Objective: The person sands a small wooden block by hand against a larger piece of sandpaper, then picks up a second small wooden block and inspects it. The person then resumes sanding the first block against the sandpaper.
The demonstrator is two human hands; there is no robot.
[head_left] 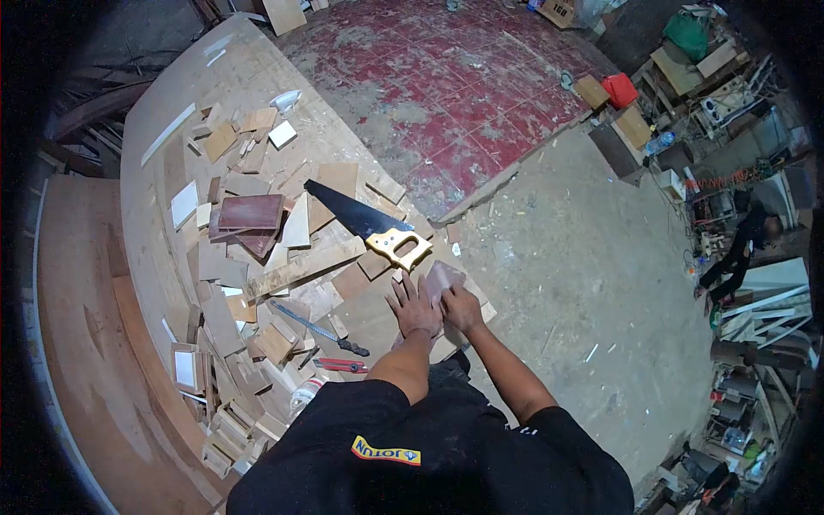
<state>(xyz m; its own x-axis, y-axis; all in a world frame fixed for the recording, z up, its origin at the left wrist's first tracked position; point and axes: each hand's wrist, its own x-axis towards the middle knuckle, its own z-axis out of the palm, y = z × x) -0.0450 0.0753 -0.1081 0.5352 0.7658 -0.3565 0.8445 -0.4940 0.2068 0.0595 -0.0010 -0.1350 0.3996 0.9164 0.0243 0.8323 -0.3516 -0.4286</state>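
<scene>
My left hand [415, 311] lies with its fingers spread on the workbench [369, 313], close to the near right corner. Beside it, my right hand [461, 307] has its fingers curled at a pale, thin piece [442, 280], which looks like a sheet or small board. What lies between the two palms is hidden. Just beyond my hands rests a handsaw [373, 225] with a black blade and a yellowish handle. A red cutter knife [340, 365] and a thin tool with a dark handle [322, 329] lie to the left.
Wood offcuts [249, 215] cover much of the bench, with a long strip [305, 268] among them. Beyond is a red tiled floor [429, 94]. Concrete floor [584, 257] lies to the right, with clutter and a person in dark clothes [740, 249] farther over.
</scene>
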